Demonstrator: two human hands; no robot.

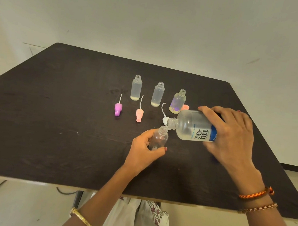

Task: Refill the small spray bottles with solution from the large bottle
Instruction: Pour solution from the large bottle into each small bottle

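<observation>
A big dark table (53,122) holds everything. The right hand (232,138) has its fingers wrapped around the large bottle (192,127), tipped on its side, with its mouth touching the top of a small clear bottle (160,137). The left hand (143,150) has its fingers curled around that small bottle, near the middle of the table. Behind stand three open small bottles (158,94) in a row. In front of them lie a purple spray top (118,108) and a pink spray top (139,114).

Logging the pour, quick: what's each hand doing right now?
Left hand: holds small clear bottle.
Right hand: grips tilted large bottle.
</observation>
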